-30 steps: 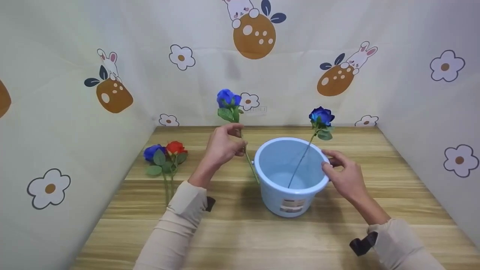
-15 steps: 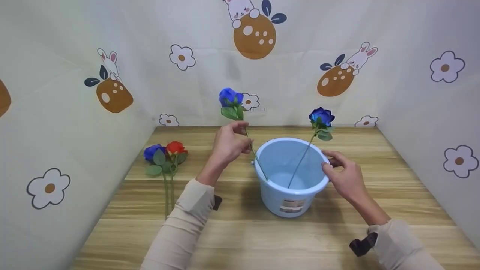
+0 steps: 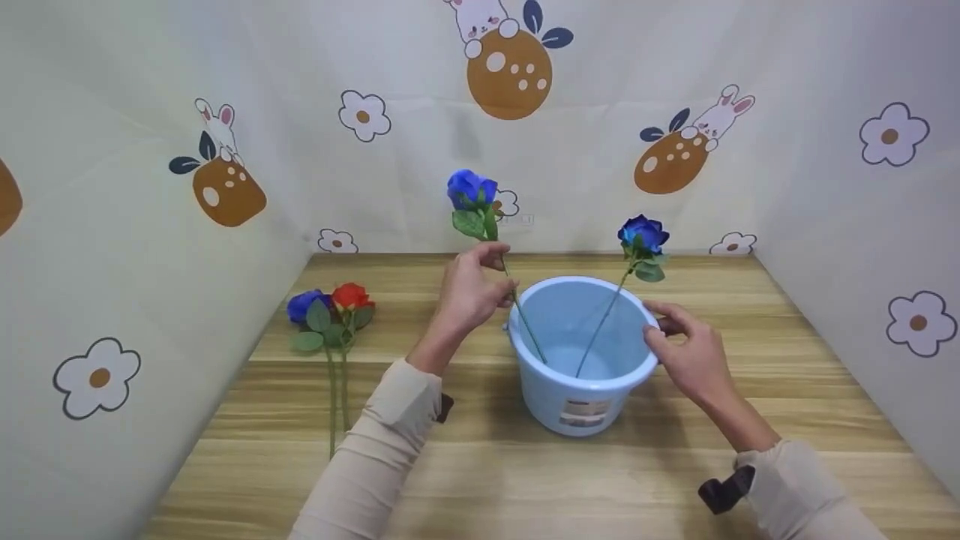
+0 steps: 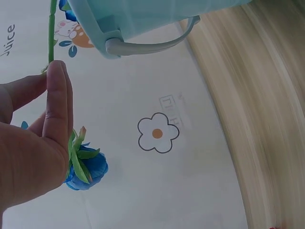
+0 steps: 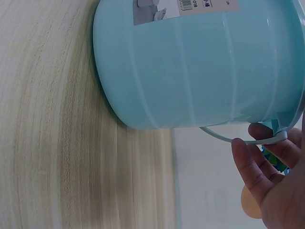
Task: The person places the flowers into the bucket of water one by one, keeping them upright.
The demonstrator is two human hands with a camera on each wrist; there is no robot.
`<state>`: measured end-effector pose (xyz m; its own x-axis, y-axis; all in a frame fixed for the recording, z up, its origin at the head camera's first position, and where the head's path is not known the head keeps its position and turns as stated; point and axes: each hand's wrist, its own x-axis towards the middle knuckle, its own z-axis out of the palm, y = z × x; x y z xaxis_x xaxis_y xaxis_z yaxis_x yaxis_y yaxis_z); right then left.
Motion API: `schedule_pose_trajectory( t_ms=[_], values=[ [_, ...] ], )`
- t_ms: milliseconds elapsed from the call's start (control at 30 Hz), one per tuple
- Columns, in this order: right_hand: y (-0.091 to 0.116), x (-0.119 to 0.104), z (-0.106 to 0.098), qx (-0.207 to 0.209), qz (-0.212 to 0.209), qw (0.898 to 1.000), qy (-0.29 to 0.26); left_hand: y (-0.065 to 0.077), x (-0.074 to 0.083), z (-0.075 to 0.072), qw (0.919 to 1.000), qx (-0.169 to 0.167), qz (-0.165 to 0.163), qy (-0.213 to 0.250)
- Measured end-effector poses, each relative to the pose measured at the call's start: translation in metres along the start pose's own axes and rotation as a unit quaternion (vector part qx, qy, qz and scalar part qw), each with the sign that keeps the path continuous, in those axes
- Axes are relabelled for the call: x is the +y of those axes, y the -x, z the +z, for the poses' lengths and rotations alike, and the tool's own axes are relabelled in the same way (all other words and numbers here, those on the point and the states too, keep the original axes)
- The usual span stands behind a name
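A light blue bucket [image 3: 577,405] stands on the wooden table [image 3: 480,480]. My left hand [image 3: 471,289] pinches the stem of a blue rose [image 3: 471,187], and the stem's lower end dips inside the bucket's left rim. In the left wrist view the fingers [image 4: 55,109] hold the green stem, with the rose head [image 4: 86,171] beside the palm. A second blue rose [image 3: 642,232] leans in the bucket. My right hand [image 3: 686,349] grips the bucket's right rim; the right wrist view shows fingers [image 5: 264,167] by the handle [image 5: 224,136] and bucket wall [image 5: 200,62].
A blue rose [image 3: 304,304] and a red rose [image 3: 351,295] lie on the table at the left, stems toward me. Patterned sheets wall the table on three sides [image 3: 150,187].
My left hand has carried its blue rose to the right, and the stem tip has gone from outside the bucket's left wall to inside the rim. The right hand stayed on the rim.
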<state>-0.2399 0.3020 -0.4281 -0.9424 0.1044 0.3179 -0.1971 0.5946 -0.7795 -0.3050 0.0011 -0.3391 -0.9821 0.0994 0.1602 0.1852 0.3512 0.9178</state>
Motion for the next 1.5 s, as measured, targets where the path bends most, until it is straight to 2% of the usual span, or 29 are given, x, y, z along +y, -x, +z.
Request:
schedule_pose_trajectory(
  t_ms=[267, 600, 967, 1233, 1500],
  values=[
    [0.000, 0.001, 0.001, 0.000, 0.000, 1.000, -0.009, 0.003, 0.001, 0.011, 0.9969, -0.011, 0.013, -0.077],
    [0.000, 0.000, 0.000, 0.005, -0.004, 1.000, -0.012, 0.009, 0.007, 0.032, 0.9897, -0.043, 0.036, -0.132],
    [0.000, 0.003, 0.001, -0.002, 0.001, 1.000, -0.011, 0.012, 0.012, 0.052, 0.9690, -0.076, 0.088, -0.218],
    [-0.001, 0.002, 0.000, 0.001, -0.001, 1.000, -0.007, 0.014, 0.013, 0.064, 0.9592, -0.099, 0.096, -0.247],
    [0.000, 0.000, 0.001, 0.014, -0.008, 1.000, -0.020, 0.013, 0.015, 0.072, 0.9446, -0.113, 0.141, -0.274]
  ],
)
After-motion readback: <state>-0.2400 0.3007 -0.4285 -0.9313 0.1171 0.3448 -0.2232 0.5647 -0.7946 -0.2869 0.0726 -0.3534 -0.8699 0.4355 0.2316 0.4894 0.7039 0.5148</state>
